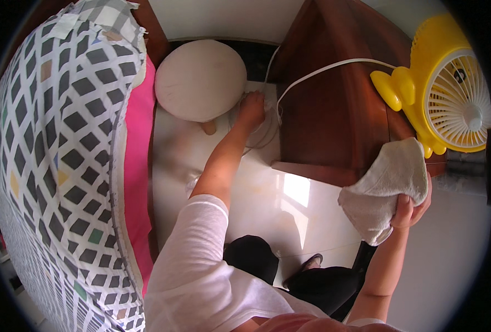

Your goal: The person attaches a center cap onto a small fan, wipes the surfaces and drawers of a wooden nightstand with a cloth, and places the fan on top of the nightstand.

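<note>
My left hand reaches down low between the round stool and the wooden cabinet, with its fingers curled. Beside it hangs a white cable, and looser loops of cable lie on the floor below. Whether the fingers grip the cable or something pale and translucent there is hidden. A greyish cloth hangs folded from my right hand, thumb and fingers pinching its lower right part. The cloth overlaps the front corner of the cabinet, just below a yellow fan with a white grille.
A bed with a patterned sheet and a pink side runs along the left. The pale round stool stands at the back. The dark red wooden cabinet fills the right, above glossy floor tiles.
</note>
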Motion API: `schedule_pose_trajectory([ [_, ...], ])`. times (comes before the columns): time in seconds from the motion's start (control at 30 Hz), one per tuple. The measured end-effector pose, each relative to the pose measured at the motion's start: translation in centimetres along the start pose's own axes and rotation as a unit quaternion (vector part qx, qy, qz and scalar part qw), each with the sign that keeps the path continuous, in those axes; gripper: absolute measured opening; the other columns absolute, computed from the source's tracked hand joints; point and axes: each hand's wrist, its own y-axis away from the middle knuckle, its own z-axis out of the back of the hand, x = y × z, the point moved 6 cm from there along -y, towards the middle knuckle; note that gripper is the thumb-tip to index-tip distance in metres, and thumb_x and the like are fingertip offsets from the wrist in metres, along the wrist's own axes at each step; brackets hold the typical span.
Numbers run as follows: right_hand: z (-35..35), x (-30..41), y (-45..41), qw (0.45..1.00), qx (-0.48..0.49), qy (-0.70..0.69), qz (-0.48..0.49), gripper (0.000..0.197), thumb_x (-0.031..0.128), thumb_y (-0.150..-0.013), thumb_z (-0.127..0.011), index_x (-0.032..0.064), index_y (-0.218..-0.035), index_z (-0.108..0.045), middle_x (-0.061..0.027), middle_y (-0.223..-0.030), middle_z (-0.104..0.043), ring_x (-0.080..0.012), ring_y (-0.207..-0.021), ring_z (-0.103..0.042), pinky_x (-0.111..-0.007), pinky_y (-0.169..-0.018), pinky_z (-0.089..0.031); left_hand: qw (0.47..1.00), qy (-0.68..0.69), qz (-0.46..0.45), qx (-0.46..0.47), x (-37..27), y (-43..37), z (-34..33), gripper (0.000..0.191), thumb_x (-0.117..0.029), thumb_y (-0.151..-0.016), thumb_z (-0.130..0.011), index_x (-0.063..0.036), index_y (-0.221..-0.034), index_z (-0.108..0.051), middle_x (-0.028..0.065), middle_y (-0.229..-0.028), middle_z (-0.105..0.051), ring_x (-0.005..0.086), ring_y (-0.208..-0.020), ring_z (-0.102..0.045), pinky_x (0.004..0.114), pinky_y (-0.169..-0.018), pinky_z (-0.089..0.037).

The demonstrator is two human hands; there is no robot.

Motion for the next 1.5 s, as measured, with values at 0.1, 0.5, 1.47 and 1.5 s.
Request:
schedule_pose_trajectory([
  [0.1, 0.1, -0.6, 0.4, 0.999, -0.015, -0.029, -0.01, 0.065, 0.036, -0.068, -0.061, -0.0128, -0.11, -0.05, -0.0163, -0.1, -0.059, -0.0223, -0.091, -0.056, -0.032, -0.084, -0.042, 0.987, -0.145, -0.024, 0.072, -1.2, -1.4, -2.1, 0.051, -0.001, -0.074, -0.053, -0.0067, -0.124, -0.045, 0.0153, -0.127, -0.046, 0.0345, -0.116, -0.045, 0.043, -0.093, -0.04],
  [0.5, 0.2, -0.9, 0.2, 0.999, -0.025, -0.034, -0.02, 0.071, 0.04, -0.068, -0.062, -0.0133, -0.113, -0.048, -0.0161, -0.101, -0.059, -0.0224, -0.092, -0.056, -0.033, -0.085, -0.042, 0.965, -0.113, -0.08, 0.224, -2.3, 2.2, -2.2, 0.032, -0.014, -0.08, -0.052, -0.0133, -0.112, -0.056, 0.0147, -0.104, -0.058, 0.0336, -0.091, -0.059, 0.044, -0.077, -0.048],
  [1.47, -2.1, 1.8, -1.7, 0.997, 0.049, -0.053, 0.028, 0.052, 0.031, -0.071, -0.06, -0.0085, -0.104, -0.055, -0.0133, -0.094, -0.06, -0.0218, -0.086, -0.057, -0.03, -0.079, -0.043, 0.982, -0.145, 0.044, 0.111, 6.2, -10.0, 22.9, 0.047, -0.001, -0.075, -0.056, -0.0114, -0.12, -0.054, 0.0137, -0.123, -0.052, 0.0318, -0.111, -0.051, 0.038, -0.094, -0.041],
  [1.5, -2.3, 2.2, -2.0, 0.997, 0.024, -0.06, 0.044, 0.044, 0.027, -0.067, -0.061, -0.0066, -0.096, -0.059, -0.014, -0.087, -0.061, -0.0236, -0.077, -0.058, -0.03, -0.073, -0.045, 0.979, -0.189, 0.041, 0.062, 6.2, -9.8, 23.4, 0.05, -0.001, -0.075, -0.056, -0.0109, -0.124, -0.051, 0.0136, -0.128, -0.048, 0.0319, -0.115, -0.047, 0.038, -0.096, -0.04],
])
